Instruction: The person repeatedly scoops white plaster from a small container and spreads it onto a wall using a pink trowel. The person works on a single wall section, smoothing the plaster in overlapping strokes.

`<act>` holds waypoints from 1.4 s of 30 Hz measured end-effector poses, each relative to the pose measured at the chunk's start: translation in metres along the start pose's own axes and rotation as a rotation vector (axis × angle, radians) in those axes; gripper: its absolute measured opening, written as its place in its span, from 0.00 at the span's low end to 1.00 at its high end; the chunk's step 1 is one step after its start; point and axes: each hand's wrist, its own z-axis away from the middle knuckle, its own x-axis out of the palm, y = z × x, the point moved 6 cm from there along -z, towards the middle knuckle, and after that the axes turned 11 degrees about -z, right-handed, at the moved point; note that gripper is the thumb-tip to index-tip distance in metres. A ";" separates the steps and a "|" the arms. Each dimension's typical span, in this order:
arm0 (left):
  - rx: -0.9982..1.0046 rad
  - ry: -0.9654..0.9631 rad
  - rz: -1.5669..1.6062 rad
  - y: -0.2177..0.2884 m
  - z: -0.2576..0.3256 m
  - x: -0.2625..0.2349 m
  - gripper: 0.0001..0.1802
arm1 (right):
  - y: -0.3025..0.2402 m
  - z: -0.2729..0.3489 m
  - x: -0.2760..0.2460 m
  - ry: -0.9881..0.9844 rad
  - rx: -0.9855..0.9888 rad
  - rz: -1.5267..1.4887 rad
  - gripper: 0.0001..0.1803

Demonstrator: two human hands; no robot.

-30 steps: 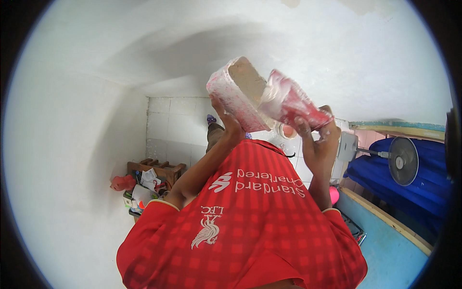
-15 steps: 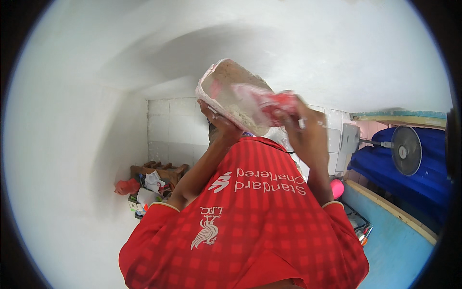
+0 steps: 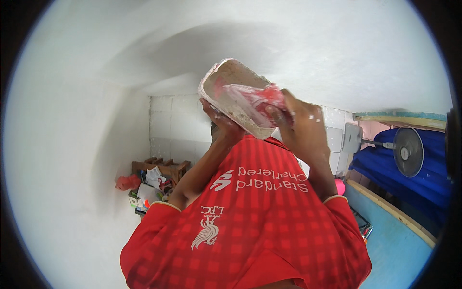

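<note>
My left hand (image 3: 222,123) is closed around the near left side of a shallow rounded tub (image 3: 240,73), holding it up tilted. The tub is pinkish white at the rim and smeared inside with a pale paste. In my right hand (image 3: 305,127) is a flat red scraper (image 3: 255,99), coated with white paste. Its pale end lies over the inside of the tub; whether it touches the bottom, I cannot tell. White specks dot the fingers of both hands.
A white wall (image 3: 308,53) rises right behind the tub. At the left, a wooden rack (image 3: 166,168) stands behind a pile of small items and a red bag (image 3: 128,182). To the right are a grey fan (image 3: 408,151), blue cloth (image 3: 373,161) and a light-blue panel (image 3: 394,226).
The scraper and my right hand have shifted slightly left and turned over the tub, and the scraper is less blurred. The left hand and tub have barely moved.
</note>
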 end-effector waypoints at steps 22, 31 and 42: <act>-0.125 -0.252 0.169 -0.023 -0.004 0.001 0.50 | 0.004 0.004 0.024 0.081 -0.169 0.067 0.11; -0.248 -0.276 0.329 0.009 -0.008 0.017 0.55 | 0.032 -0.001 0.027 0.051 -0.106 0.252 0.12; -0.399 -0.201 0.405 -0.016 -0.008 0.006 0.58 | 0.020 -0.016 0.016 0.003 0.006 0.000 0.12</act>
